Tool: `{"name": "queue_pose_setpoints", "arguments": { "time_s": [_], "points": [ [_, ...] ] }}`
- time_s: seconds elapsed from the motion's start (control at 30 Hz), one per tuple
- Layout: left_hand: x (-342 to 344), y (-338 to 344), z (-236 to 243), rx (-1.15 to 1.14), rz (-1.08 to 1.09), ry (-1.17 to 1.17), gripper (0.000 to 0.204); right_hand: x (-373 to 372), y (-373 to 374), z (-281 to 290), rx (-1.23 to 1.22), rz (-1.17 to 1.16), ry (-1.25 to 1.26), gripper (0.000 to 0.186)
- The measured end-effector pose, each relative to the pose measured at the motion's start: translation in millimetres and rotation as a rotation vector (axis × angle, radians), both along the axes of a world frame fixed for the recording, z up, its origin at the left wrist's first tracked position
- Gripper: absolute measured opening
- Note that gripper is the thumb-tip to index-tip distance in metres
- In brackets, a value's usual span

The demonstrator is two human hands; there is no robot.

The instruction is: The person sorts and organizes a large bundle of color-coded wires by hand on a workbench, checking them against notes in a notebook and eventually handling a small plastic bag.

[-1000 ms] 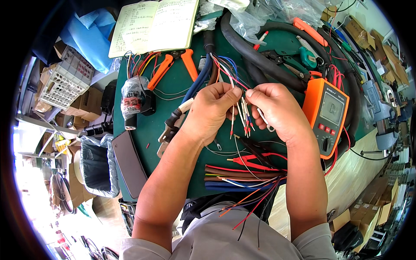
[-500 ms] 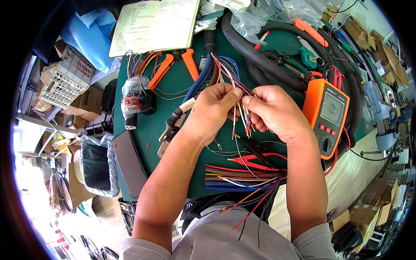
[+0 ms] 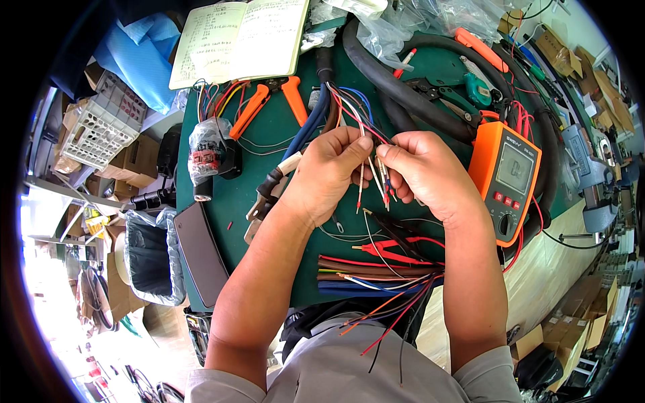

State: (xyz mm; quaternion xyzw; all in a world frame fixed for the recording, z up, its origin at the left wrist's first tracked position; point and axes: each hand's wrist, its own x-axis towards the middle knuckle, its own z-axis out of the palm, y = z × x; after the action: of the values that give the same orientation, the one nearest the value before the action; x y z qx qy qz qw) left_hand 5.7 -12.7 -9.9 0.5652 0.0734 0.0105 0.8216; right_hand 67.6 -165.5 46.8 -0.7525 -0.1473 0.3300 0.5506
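Thin coloured wires (image 3: 347, 106) fan out of a thick black cable (image 3: 325, 64), beside heavier blue and brown strands. My left hand (image 3: 329, 164) is closed, thumb and fingers pinching some of these wires. Close beside it, my right hand (image 3: 423, 161) pinches others of the same bundle. Wire ends with small red tips (image 3: 359, 205) hang below my fingers. The fingertips partly hide how many wires each hand grips. Nearer to me lies a second bundle of cut wires (image 3: 376, 279), with red alligator clips (image 3: 396, 248) just beyond it.
An orange multimeter (image 3: 507, 181) stands right of my forearm. Orange-handled pliers (image 3: 269, 101), an open notebook (image 3: 235, 40) and a bag-wrapped connector (image 3: 209, 151) lie at the far left. A dark flat case (image 3: 200, 248) rests at the left table edge, by a lined bin (image 3: 153, 252). Thick black hose (image 3: 416, 94) curves behind.
The hanging wire ends have shifted slightly between my hands, one moving a little left. Both hands keep their pinch and have barely moved.
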Motion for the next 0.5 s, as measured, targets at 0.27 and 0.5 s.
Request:
{"name": "queue_pose_setpoints", "arguments": {
  "time_s": [0.27,0.5],
  "points": [
    [-0.5,-0.4,0.9,-0.011,0.002,-0.012,0.021,1.7,-1.2,1.2,-0.025,0.027,0.004,0.027],
    [1.5,-2.5,-0.4,0.007,0.027,-0.010,0.021,-1.7,0.4,0.5,-0.060,0.034,-0.035,0.028]
  ]
}}
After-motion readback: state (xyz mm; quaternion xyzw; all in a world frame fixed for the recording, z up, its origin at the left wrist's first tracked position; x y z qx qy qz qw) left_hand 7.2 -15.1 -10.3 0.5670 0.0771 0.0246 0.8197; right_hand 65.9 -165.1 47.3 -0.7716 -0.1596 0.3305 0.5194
